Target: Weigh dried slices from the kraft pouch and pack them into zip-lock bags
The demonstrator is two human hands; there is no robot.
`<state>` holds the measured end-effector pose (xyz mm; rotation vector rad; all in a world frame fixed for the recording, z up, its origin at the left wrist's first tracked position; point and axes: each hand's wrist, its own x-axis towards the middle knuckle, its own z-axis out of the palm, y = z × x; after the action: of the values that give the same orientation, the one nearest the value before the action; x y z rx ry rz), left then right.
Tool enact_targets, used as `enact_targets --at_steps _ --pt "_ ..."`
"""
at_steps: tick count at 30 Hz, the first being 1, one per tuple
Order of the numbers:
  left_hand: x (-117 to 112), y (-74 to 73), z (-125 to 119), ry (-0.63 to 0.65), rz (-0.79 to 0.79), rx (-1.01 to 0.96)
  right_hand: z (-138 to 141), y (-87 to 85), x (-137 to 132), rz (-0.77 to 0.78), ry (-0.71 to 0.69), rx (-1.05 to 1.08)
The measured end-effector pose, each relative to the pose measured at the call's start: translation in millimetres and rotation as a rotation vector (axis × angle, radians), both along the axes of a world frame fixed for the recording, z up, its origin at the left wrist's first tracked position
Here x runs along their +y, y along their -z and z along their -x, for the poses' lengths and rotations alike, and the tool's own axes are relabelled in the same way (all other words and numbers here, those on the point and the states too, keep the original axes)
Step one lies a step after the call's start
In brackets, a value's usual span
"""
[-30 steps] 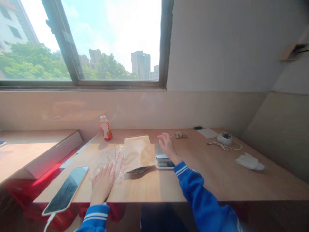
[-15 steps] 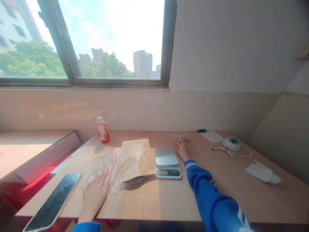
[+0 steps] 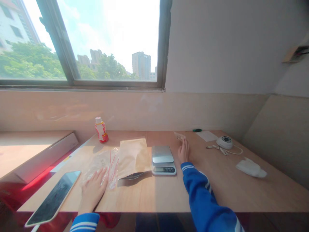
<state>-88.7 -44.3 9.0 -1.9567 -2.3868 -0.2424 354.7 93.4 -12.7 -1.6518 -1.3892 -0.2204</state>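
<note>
My left hand [image 3: 95, 187] lies flat on the table, fingers stretched out, on the near edge of some clear plastic zip bags [image 3: 113, 164] with red strips. My right hand [image 3: 184, 151] is beyond the scale on its right, turned on its side with the fingers close together. It has hold of a small clear plastic bag [image 3: 179, 136]; the thumb and most of the contents are hidden. Between my hands lie a brown paper pouch [image 3: 134, 156], its dark mouth gaping toward me, and a digital kitchen scale [image 3: 163, 154] with a metal plate.
A phone [image 3: 54, 196] sits at the front left edge. Behind it stands a small red-and-white drink bottle [image 3: 101, 130]. Over on the right are a white dome camera [image 3: 224, 141] with its cable, crumpled white tissue [image 3: 251, 168], a paper sheet [image 3: 207, 135] and a green-handled tool [image 3: 197, 130].
My right hand has rolled from palm-down with spread fingers onto its side, fingers drawn together. The small bag has tilted and bunched up. My left hand keeps its place on the zip bags.
</note>
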Motion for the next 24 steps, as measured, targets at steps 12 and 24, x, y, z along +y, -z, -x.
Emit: enact_targets --at_steps 12,24 --pt "-21.6 -11.3 -29.7 -0.104 -0.486 -0.018 -7.2 -74.6 -217.5 -0.513 0.169 0.298" --pt "-104.6 -73.6 -237.9 0.503 -0.124 -1.317 77.5 -123.2 -234.0 -0.439 -0.022 0.765"
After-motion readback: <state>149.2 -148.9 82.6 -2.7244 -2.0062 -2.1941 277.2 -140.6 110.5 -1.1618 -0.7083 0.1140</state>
